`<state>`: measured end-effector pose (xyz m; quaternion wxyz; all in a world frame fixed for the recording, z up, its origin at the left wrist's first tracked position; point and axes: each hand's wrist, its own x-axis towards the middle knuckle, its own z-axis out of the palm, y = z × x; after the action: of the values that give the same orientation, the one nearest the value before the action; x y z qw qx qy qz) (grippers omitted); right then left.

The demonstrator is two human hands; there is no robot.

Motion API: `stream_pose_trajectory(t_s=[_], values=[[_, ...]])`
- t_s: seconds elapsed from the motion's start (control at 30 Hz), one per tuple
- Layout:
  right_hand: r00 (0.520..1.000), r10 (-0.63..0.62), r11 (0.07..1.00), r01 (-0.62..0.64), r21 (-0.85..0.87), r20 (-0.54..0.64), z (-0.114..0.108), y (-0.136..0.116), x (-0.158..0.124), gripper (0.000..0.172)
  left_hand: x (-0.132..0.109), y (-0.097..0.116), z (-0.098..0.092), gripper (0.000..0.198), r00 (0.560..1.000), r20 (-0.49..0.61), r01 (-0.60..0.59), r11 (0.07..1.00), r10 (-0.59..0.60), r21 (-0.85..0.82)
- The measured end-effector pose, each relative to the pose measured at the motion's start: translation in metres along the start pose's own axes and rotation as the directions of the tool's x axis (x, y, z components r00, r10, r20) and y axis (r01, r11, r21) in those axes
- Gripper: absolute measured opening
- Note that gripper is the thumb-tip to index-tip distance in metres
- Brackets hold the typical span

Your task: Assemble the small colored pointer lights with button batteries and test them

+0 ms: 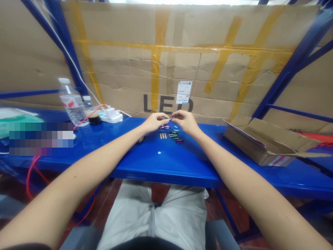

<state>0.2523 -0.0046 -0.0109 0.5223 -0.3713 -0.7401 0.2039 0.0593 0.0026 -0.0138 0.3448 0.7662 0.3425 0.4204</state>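
A small greyish piece [170, 118] (too tiny and blurred to name) sits pinched between the close fingertips of the left hand [155, 122] and the right hand [185, 121], over the far part of the blue table [145, 163]. Near it lie glossy carabiners [176, 138], purple, green and dark, beside a neat grid of gold-toned discs [163, 135]. Blue surface runs from these toward the front edge, with one white spot [159, 152]; an open cardboard box [262, 139] stands well right, a water bottle [71, 104] well left, and a cardboard panel [125, 76] rises behind.
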Motion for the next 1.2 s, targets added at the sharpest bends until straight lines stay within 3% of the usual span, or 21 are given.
stream_pose_trajectory(t_s=[0.23,0.37,0.53,0.67,0.77,0.87,1.0,1.2], values=[[0.993,0.094,0.995,-0.096,0.018,0.073,-0.003,-0.002,-0.002,0.007,0.001,0.004,0.004,0.013,0.992,-0.018,-0.12,0.978,0.125,0.173],[0.987,0.102,0.994,-0.097,-0.041,0.124,-0.007,-0.004,-0.004,0.008,0.001,0.006,0.006,0.035,0.992,0.012,-0.124,0.941,0.127,0.314],[0.962,0.022,0.982,0.031,-0.188,0.273,-0.01,-0.002,-0.006,0.019,0.0,0.008,0.006,0.028,0.989,0.011,-0.138,0.897,0.147,0.42],[0.943,-0.048,0.943,0.151,-0.297,0.329,-0.013,-0.006,-0.008,0.024,-0.001,0.009,0.006,0.025,0.99,0.066,-0.14,0.903,0.124,0.407],[0.935,-0.05,0.928,0.173,-0.33,0.35,-0.015,-0.012,-0.01,0.025,-0.002,0.009,0.006,0.019,0.988,0.079,-0.15,0.909,0.129,0.389],[0.94,-0.006,0.951,0.111,-0.29,0.34,-0.015,-0.014,-0.01,0.026,-0.004,0.009,0.005,0.014,0.979,0.084,-0.203,0.906,0.184,0.372],[0.921,0.105,0.992,-0.07,-0.108,0.374,-0.015,-0.012,-0.009,0.026,-0.009,0.013,0.007,0.009,0.953,0.086,-0.299,0.87,0.289,0.392],[0.905,0.166,0.973,-0.215,0.086,0.392,-0.017,-0.008,-0.01,0.026,-0.014,0.018,0.01,0.007,0.925,0.129,-0.377,0.816,0.358,0.439]])
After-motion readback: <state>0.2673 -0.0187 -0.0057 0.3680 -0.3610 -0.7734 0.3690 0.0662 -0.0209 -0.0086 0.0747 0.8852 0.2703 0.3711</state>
